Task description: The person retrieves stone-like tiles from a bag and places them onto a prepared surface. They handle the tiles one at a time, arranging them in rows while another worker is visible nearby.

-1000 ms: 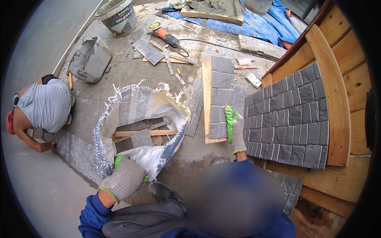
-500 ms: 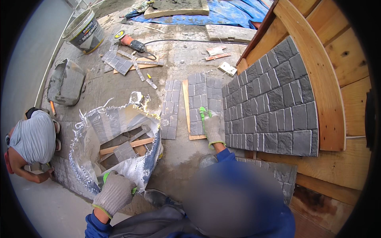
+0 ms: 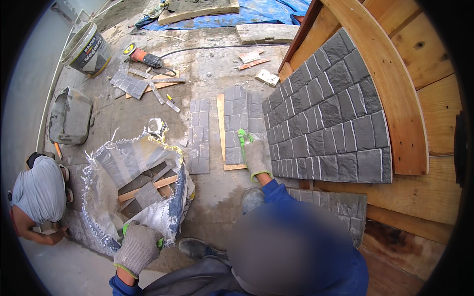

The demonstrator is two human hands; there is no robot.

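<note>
My left hand (image 3: 138,248), in a grey knit glove with green fingers, is closed on the near rim of a white woven sack (image 3: 168,217). The sack gapes wide, with wood strips (image 3: 165,181) and grey tile offcuts (image 3: 148,195) inside. Ahead of me, my right hand (image 3: 255,154), gloved alike, is closed at the right edge of a grey stone-look tile panel (image 3: 236,111), its green fingertips on the face and some fingers hidden. A thin wood strip (image 3: 220,128) shows along the panel's left side. Another narrow tile panel (image 3: 199,133) lies to its left.
A large tile panel (image 3: 328,118) leans against wooden boards (image 3: 434,123) at right. Beyond lie an angle grinder (image 3: 143,56) with its cord, tile scraps (image 3: 129,84), a bucket (image 3: 88,54) and a cut-open container (image 3: 70,118). A crouching person (image 3: 39,190) works at far left.
The view has shifted slightly, so most things sit further left in the picture. Both hands stay where they were, on the sack rim and the tile panel.
</note>
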